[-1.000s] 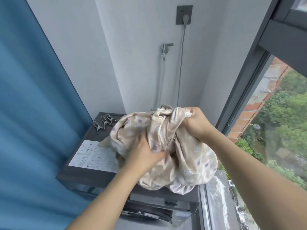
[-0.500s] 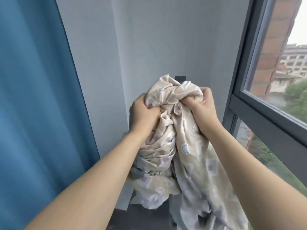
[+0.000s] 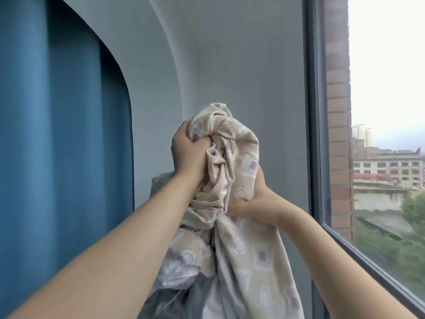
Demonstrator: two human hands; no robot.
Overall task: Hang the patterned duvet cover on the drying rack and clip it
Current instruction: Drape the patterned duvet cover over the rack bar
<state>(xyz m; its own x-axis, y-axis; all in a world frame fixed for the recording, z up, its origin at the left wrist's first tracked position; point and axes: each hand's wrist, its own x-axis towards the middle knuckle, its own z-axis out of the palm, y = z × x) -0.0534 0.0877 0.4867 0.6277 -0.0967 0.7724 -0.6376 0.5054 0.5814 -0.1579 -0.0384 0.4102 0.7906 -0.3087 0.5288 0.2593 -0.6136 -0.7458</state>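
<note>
A blue curtain (image 3: 57, 146) is hanging along the left edge of the view, with a grey wall (image 3: 230, 65) standing beside it and filling the centre. The left hand (image 3: 187, 153) is reaching up in front of this wall, its fingers curling tightly around a bunched upper fold of the patterned duvet cover (image 3: 232, 180). The cover is being held in the air between the two forearms, its top rising above the left hand and its loose lower part hanging down out of view at the bottom. The right hand (image 3: 257, 203) is gripping the cover lower down, on its right side, the thumb pressing into the fabric; the cover is partly hiding this hand. To the right, a dark window frame (image 3: 312, 111) is bordering a brick column (image 3: 338, 111) and distant buildings (image 3: 388, 166) outside.
</note>
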